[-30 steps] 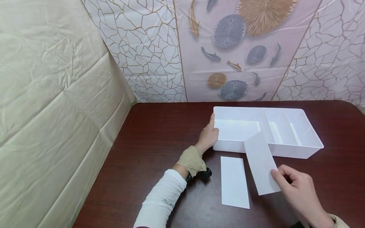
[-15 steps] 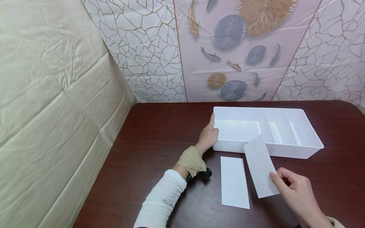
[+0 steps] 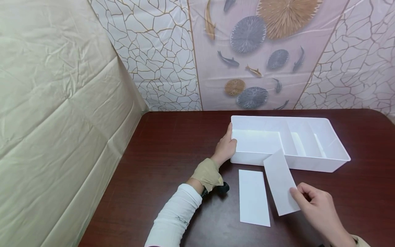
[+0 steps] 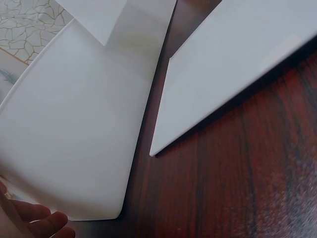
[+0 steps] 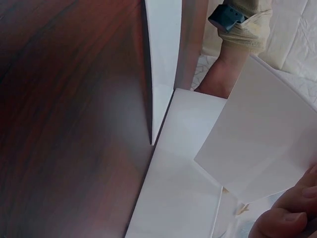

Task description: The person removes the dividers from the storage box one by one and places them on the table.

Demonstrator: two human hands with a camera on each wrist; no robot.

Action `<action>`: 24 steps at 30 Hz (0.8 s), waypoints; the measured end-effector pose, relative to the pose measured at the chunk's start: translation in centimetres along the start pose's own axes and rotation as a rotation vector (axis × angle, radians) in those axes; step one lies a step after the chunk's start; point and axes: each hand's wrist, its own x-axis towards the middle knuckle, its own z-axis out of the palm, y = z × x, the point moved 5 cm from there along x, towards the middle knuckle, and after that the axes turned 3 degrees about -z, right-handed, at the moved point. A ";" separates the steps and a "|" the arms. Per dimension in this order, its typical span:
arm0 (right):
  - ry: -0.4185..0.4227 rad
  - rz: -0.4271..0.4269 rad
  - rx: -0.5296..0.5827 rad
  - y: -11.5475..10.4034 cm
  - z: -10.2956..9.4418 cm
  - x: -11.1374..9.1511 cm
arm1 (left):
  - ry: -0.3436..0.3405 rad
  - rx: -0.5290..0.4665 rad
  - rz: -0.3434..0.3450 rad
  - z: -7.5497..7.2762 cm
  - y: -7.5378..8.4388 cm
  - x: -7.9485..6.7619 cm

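Note:
A white divided tray (image 3: pixel 257 158) lies on the dark table, with my left hand (image 3: pixel 225 145) gripping its left end wall. In the left wrist view, curled fingertips (image 4: pixel 49 223) touch that end. My right hand (image 3: pixel 319 206) pinches a flat white rectangular panel (image 3: pixel 280 185) by its right edge, between thumb and fingers. The panel slants up from the table, its far end overlapping the tray's front wall in the head view. Whether it touches the wall, I cannot tell. A similar white panel (image 3: pixel 254 199) lies flat on the table in front of the tray.
Two upright partitions (image 3: pixel 297 139) divide the tray's right part; its left compartment is wider. Under the left wrist is a small black device (image 3: pixel 223 188). A patterned cloth (image 3: pixel 253 68) hangs behind the table (image 3: pixel 172 144), and a beige cloth (image 3: pixel 61 120) to the left.
My right hand has drawn the held panel slightly toward me and to the left. My left hand, the tray and the flat panel have stayed in place.

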 end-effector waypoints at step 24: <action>-0.049 0.000 -0.030 0.5 0.7 -0.4 | -0.009 -0.013 -0.024 0.0 0.0 -0.1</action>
